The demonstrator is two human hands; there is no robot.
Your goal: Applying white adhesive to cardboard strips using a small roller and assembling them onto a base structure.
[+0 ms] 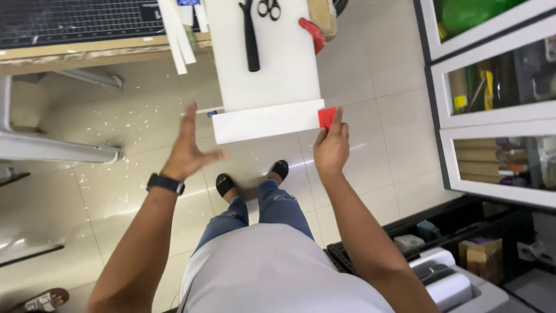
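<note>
My right hand (pixel 331 148) pinches a small red piece (pixel 327 117) at the right end of a long white strip (pixel 266 122). The strip hangs below the front edge of a large white board (pixel 272 64) that sticks out over the table edge. My left hand (pixel 188 149) is spread wide and holds nothing, just left of the strip's left end; a black watch (pixel 165 184) sits on that wrist. On the board lie a black tool (pixel 251 40), scissors (pixel 269 8) and a red-handled tool (pixel 313 32).
A wooden table with a dark cutting mat (pixel 75 20) and white strips (pixel 178 40) is at the top left. Glass-door cabinets (pixel 498 98) line the right. A black crate (pixel 347 261) and boxes stand at lower right. White scraps litter the tile floor (pixel 121 127).
</note>
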